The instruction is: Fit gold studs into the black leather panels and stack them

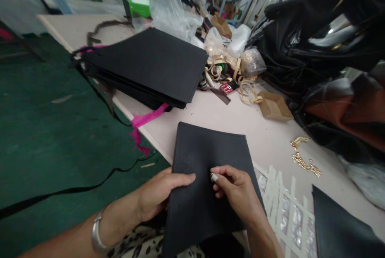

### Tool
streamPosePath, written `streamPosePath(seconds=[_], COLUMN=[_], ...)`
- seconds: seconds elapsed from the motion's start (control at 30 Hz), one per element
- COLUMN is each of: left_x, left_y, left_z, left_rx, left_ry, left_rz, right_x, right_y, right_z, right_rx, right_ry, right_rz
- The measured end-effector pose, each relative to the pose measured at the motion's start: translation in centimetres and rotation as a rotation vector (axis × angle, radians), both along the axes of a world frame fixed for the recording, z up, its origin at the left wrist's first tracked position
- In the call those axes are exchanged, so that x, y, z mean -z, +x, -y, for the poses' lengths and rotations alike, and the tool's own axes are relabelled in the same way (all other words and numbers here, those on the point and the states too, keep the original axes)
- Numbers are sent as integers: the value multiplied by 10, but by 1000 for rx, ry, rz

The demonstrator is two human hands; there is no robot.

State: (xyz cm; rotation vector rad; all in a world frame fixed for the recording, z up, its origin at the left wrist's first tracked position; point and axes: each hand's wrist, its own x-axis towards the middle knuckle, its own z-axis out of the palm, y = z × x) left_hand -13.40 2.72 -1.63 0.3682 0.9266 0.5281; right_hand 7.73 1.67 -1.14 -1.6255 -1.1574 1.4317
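A black leather panel (210, 210) with a grained surface lies tilted over the table's front edge and my lap. My left hand (164, 190) grips its left edge, thumb on top and fingers hidden underneath. Over the middle of the panel, my right hand (233, 188) pinches a small metal piece (211, 174) between thumb and forefinger, close against the leather. Its exact shape is too small to make out. To the right, a curved line of small gold-coloured metal pieces (300, 160) lies on the table.
A stack of black panels (150, 65) with a pink strip (150, 117) stands at the back left. Beige strips, plastic bags and a small brown paper tray (274, 106) lie behind. Black bags (300, 45) crowd the right. Taped clear packets (284, 214) and another black piece (343, 226) lie nearby.
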Motion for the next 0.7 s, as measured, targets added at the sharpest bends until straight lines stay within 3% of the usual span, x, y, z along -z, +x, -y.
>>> streamPosePath(seconds=[0.4, 0.7], left_x=[2, -7], left_y=[-2, -4], left_z=[12, 14], left_rx=[29, 290], left_ry=[131, 579], left_rz=[-78, -354], right_x=[-6, -7], right_y=[-12, -12], right_z=[-2, 0], right_rx=[-48, 5], right_ry=[-4, -49], right_rz=[-87, -145])
